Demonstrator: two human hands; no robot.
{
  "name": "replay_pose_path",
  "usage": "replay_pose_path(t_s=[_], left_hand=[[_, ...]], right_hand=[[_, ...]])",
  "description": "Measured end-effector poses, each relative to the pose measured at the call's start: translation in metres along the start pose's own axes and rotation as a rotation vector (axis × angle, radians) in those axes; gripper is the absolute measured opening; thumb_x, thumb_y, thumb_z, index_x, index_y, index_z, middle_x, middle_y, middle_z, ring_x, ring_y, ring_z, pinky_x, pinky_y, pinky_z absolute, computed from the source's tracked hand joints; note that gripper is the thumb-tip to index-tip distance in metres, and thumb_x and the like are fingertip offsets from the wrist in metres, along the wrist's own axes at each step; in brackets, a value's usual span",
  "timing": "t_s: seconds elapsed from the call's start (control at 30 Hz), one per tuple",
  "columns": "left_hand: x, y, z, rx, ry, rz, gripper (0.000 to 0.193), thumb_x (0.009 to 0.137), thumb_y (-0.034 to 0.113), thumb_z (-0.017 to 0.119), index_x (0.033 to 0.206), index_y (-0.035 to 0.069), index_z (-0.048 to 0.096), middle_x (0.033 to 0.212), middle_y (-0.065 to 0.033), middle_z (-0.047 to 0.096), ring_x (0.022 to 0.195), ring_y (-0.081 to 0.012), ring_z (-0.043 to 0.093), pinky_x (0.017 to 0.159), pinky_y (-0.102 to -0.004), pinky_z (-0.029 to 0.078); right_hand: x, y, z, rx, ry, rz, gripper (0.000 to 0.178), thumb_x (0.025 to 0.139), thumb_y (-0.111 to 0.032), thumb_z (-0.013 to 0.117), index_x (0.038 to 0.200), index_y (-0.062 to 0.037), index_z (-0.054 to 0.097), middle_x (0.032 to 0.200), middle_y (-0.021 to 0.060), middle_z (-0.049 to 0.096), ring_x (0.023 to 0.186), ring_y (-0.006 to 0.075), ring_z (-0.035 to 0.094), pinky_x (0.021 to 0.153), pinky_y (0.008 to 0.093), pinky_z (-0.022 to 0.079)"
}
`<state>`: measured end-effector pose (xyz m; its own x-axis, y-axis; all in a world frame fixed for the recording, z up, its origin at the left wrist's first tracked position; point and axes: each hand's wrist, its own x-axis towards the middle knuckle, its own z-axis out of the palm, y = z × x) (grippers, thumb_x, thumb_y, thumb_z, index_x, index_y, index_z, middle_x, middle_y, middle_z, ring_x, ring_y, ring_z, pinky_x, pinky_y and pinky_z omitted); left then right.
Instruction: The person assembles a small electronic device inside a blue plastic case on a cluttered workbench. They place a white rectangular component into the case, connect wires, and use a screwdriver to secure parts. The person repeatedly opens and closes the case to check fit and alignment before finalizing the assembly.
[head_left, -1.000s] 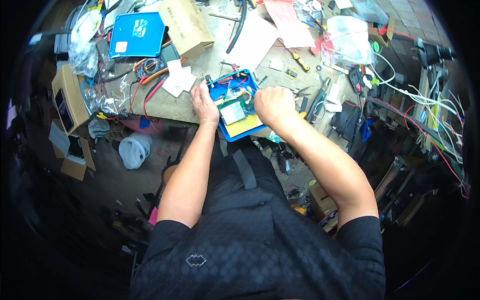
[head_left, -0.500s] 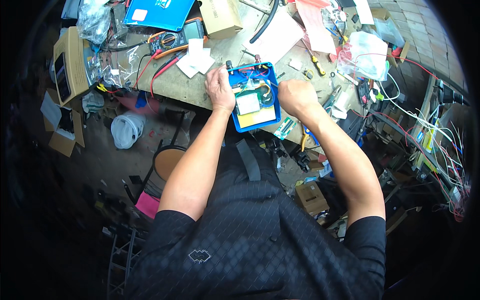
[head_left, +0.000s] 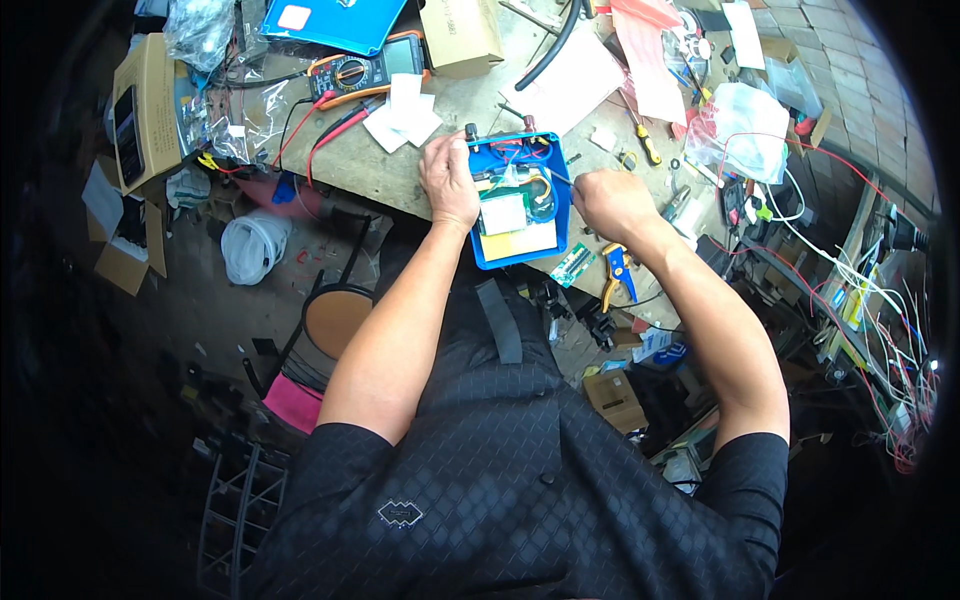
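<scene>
A blue open-topped box (head_left: 484,263) lies at the bench's near edge, with wires, a green circuit board (head_left: 519,198) and a yellow panel (head_left: 520,240) inside. Two dark terminal posts stand at its far wall. My left hand (head_left: 450,180) is closed on the box's left wall, fingers at the far corner. At the right wall, my right hand (head_left: 612,204) makes a fist around a thin-shafted tool (head_left: 561,179), whose shaft points into the box. The fist hides its handle. Closest to that hand lie blue-and-orange pliers (head_left: 618,275) and a small green board (head_left: 573,264).
A multimeter (head_left: 352,73) with red and black leads lies far left, by a blue lid (head_left: 335,22) and a cardboard box (head_left: 460,38). To the right are a yellow-handled screwdriver (head_left: 648,145), a plastic bag (head_left: 738,125) and tangled wires. A stool (head_left: 335,322) stands below the bench.
The view has shifted slightly, moving the bench things a little to the right. My right forearm has moved right, uncovering more of the pliers. Both hands keep their holds.
</scene>
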<state>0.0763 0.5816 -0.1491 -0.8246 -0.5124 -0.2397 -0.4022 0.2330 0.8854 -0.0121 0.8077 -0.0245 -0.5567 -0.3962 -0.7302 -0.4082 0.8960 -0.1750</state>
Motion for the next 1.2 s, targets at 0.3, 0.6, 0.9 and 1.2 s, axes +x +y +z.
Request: replay_pose_path(t_s=[0.3, 0.6, 0.9, 1.2], left_hand=[[0.0, 0.0, -0.001, 0.014, 0.0, 0.01, 0.039, 0.11, 0.038, 0.052, 0.123, 0.011, 0.078, 0.128, -0.0088, 0.065, 0.122, -0.0321, 0.058, 0.112, -0.0437, 0.041], [0.0, 0.002, -0.003, 0.014, -0.037, -0.016, 0.048, 0.114, 0.04, 0.047, 0.127, 0.004, 0.076, 0.133, -0.0122, 0.064, 0.128, -0.0293, 0.057, 0.114, -0.0401, 0.042], [0.001, 0.003, -0.002, 0.039, -0.029, -0.018, 0.044, 0.112, 0.041, 0.049, 0.126, 0.011, 0.078, 0.131, -0.0081, 0.065, 0.125, -0.0307, 0.056, 0.114, -0.0431, 0.039], [0.001, -0.001, 0.0, 0.038, -0.033, -0.002, 0.044, 0.112, 0.042, 0.048, 0.126, 0.012, 0.077, 0.133, -0.0076, 0.065, 0.125, -0.0321, 0.056, 0.114, -0.0442, 0.039]], right_hand=[[-0.003, 0.007, -0.007, 0.036, 0.001, -0.066, 0.033, 0.1, -0.028, 0.058, 0.087, -0.0033, 0.077, 0.091, 0.0242, 0.076, 0.088, 0.0442, 0.075, 0.083, 0.0549, 0.059], [0.0, 0.0, -0.001, -0.047, 0.015, -0.013, 0.029, 0.1, -0.029, 0.061, 0.089, -0.0064, 0.075, 0.086, 0.0223, 0.075, 0.083, 0.0447, 0.074, 0.075, 0.0557, 0.059], [-0.017, -0.046, -0.019, -0.055, 0.002, 0.091, 0.023, 0.093, -0.015, 0.058, 0.095, -0.0015, 0.076, 0.094, 0.0241, 0.078, 0.087, 0.0424, 0.078, 0.079, 0.0527, 0.062], [-0.036, 0.021, -0.002, 0.278, 0.362, 0.416, 0.036, 0.103, -0.036, 0.059, 0.114, -0.0034, 0.071, 0.094, 0.0268, 0.076, 0.092, 0.049, 0.074, 0.086, 0.0578, 0.058]])
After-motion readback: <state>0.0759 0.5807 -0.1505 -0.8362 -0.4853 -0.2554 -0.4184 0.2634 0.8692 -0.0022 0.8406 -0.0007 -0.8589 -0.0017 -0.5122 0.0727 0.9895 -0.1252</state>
